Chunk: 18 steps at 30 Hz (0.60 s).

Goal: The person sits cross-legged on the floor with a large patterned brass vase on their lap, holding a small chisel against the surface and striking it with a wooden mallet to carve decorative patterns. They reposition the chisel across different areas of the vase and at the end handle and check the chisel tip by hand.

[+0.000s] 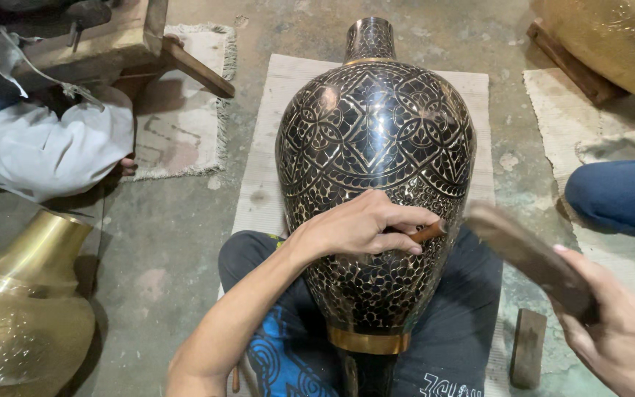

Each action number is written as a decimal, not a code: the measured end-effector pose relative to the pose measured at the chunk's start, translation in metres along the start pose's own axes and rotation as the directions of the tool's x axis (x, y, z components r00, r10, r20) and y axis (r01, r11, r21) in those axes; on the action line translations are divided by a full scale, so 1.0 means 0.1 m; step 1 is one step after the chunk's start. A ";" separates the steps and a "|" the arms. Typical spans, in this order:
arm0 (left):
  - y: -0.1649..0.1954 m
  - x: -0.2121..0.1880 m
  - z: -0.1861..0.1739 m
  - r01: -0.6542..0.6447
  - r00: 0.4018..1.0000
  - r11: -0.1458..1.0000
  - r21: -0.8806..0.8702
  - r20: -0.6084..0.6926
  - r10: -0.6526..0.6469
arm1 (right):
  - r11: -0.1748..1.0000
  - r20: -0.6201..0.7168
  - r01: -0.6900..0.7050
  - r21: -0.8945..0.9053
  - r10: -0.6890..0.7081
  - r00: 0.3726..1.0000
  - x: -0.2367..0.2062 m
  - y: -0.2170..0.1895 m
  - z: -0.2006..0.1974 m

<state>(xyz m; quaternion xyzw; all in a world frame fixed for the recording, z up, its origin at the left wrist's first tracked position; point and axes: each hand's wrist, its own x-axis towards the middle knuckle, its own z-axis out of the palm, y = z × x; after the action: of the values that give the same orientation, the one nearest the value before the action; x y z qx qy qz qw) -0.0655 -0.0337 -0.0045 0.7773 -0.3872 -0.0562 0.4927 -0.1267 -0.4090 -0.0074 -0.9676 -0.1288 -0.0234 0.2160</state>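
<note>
A large black, gold-engraved metal vase (375, 169) lies across the person's lap, pattern covering all that shows, while the left hand (358, 224) pinches a small chisel (428, 233) against it and the right hand (619, 334) grips a raised wooden mallet (527, 254).

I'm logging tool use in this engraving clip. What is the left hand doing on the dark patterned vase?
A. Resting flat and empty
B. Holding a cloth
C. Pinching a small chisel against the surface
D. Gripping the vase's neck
C: the left hand pinches a small chisel against the vase.
</note>
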 end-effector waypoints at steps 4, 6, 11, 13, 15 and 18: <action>-0.01 0.02 0.01 0.066 0.997 0.997 -0.028 0.028 -0.065 | 0.980 0.028 -0.035 -0.194 0.042 0.999 -0.02 -0.01 -0.02; -0.01 0.02 0.01 0.077 0.996 0.997 -0.027 0.039 -0.076 | 0.995 -0.016 -0.066 -0.076 0.065 0.998 -0.03 -0.03 -0.03; -0.02 0.00 0.02 -0.007 1.000 0.999 -0.038 -0.013 0.007 | 0.991 -0.085 0.133 0.026 -0.130 0.988 0.00 -0.09 -0.03; -0.02 0.00 0.02 -0.002 1.000 1.000 -0.010 -0.016 0.002 | 0.991 -0.079 0.134 0.005 -0.134 0.988 0.02 -0.10 -0.04; -0.03 -0.01 0.02 0.045 0.999 0.999 0.031 0.009 -0.045 | 0.957 0.139 -0.011 -0.288 0.053 0.989 0.05 -0.09 -0.04; -0.04 -0.06 0.08 -0.093 0.978 0.992 -0.088 -0.193 0.075 | 0.992 0.037 0.115 -0.058 -0.113 0.993 0.07 -0.09 -0.03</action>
<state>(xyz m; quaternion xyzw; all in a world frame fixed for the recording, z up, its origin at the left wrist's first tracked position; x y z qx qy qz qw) -0.0712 -0.0345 -0.0132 0.7373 -0.3682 0.0203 0.5660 -0.1222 -0.4007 -0.0003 -0.9650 -0.1866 -0.0232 0.1829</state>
